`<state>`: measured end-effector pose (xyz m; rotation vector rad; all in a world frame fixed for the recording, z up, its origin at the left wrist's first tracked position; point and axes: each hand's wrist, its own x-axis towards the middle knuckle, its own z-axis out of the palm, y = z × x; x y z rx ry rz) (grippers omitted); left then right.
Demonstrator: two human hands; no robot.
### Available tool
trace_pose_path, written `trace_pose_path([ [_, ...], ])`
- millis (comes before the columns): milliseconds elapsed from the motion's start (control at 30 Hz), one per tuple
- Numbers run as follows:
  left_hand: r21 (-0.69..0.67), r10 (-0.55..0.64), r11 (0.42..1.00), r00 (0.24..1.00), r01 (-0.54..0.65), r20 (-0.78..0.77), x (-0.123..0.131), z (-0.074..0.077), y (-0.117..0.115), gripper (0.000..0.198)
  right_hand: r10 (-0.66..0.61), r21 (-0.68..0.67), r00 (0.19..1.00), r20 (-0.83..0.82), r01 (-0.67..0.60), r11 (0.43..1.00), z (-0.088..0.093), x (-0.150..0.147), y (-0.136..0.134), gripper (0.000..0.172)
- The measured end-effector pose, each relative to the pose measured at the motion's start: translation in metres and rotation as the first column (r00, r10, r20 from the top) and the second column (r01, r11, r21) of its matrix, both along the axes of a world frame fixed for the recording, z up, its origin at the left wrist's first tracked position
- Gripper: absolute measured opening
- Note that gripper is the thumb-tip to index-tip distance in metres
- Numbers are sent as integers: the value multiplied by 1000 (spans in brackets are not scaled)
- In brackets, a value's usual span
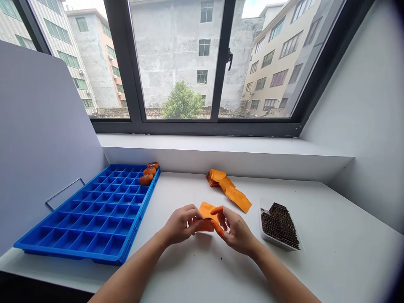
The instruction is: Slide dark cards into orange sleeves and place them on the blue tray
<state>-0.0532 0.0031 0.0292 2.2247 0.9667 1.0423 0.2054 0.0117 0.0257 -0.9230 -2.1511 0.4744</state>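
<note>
Over the table in front of me, my left hand [186,221] pinches the left edge of a folded orange sheet [206,207]. My right hand [235,229] has orange covers on its thumb and index finger. Those two fingers grip the sheet's right side, where a dark gap shows between its layers. Whether something lies inside cannot be made out. Beyond the hands, a fanned stack of flat orange sheets [232,189] rests on the table. To the right stands a white box [277,245] of thin dark brown pieces [279,223] packed in rows.
At left lies a blue compartment tray [91,206] with several rows of cells. Curved orange pieces [147,179] sit in cells at its far right corner. A wire handle [65,193] sticks up on its left side. A window sill [221,145] borders the white table [176,269].
</note>
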Motion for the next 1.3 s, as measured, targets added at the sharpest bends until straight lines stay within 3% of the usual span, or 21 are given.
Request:
trace_pose_path([
  [100, 57, 37, 998, 999, -37, 15, -1, 1, -1, 10, -16, -13, 999, -33, 16, 1000, 0, 1, 2, 30],
  [267, 195, 120, 974, 993, -118, 2, -10, 7, 0, 20, -56, -27, 993, -100, 54, 998, -2, 3, 6, 38],
  [367, 294, 269, 919, 963, -263, 21, -25, 15, 6, 22, -65, -46, 992, -108, 61, 997, -3, 4, 8, 40],
  [467, 299, 414, 855, 905, -424, 101, -49, 25, 11, 26, -63, -45, 993, -100, 59, 997, -4, 6, 9, 41],
  [600, 293, 539, 787, 836, -542, 99, -93, 47, 10, 30, -53, -40, 995, -80, 50, 998, -4, 7, 8, 40],
  [767, 308, 689, 688, 724, -657, 6, -151, 89, 19, 23, -29, -35, 1000, -11, 29, 999, -5, 6, 7, 33],
  [867, 295, 702, 694, 708, -657, -75, -179, 104, 41, 22, -7, -17, 1000, 28, 8, 1000, -4, 5, 4, 28],
  [1000, 214, 657, 752, 734, -623, -173, -205, 95, 72, 19, 1, 10, 1000, 21, -1, 1000, -1, 6, 2, 24],
  [1300, 128, 653, 757, 753, -641, -87, -218, 38, 98, 31, 19, 47, 999, 45, -21, 999, 3, 4, -2, 18],
])
